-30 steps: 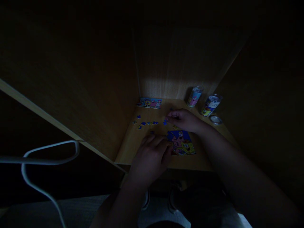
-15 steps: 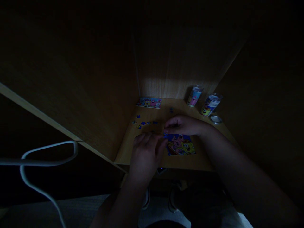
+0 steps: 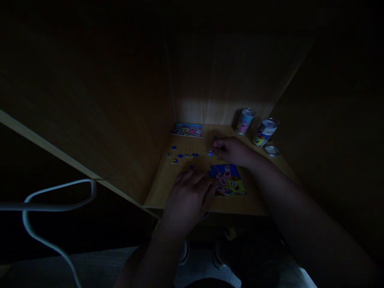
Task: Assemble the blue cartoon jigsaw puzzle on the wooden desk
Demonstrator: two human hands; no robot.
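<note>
A partly joined jigsaw puzzle (image 3: 229, 180) with pink and yellow cartoon figures on blue lies near the shelf's front edge. My left hand (image 3: 190, 194) is closed at its left edge, thumb and fingertips on the border; the hand covers part of that side. Above the puzzle, my right hand (image 3: 231, 150) pinches a small blue puzzle piece (image 3: 211, 153) between thumb and fingers. To the left lie several loose puzzle pieces (image 3: 180, 156), mostly blue. A yellowish piece (image 3: 220, 160) rests just beyond the puzzle, below my right hand.
A cartoon picture strip (image 3: 187, 130) lies at the back left of the wooden shelf (image 3: 156, 196). Two printed cans (image 3: 245, 121) with clear tops stand at the back right, beside a round metal lid (image 3: 272, 151). Wooden panels enclose the sides; a white cable (image 3: 60, 207) hangs at left.
My right hand has moved up and away from the puzzle's top left corner, with a blue piece in its fingers. My left hand has shifted slightly down along the puzzle's left edge.
</note>
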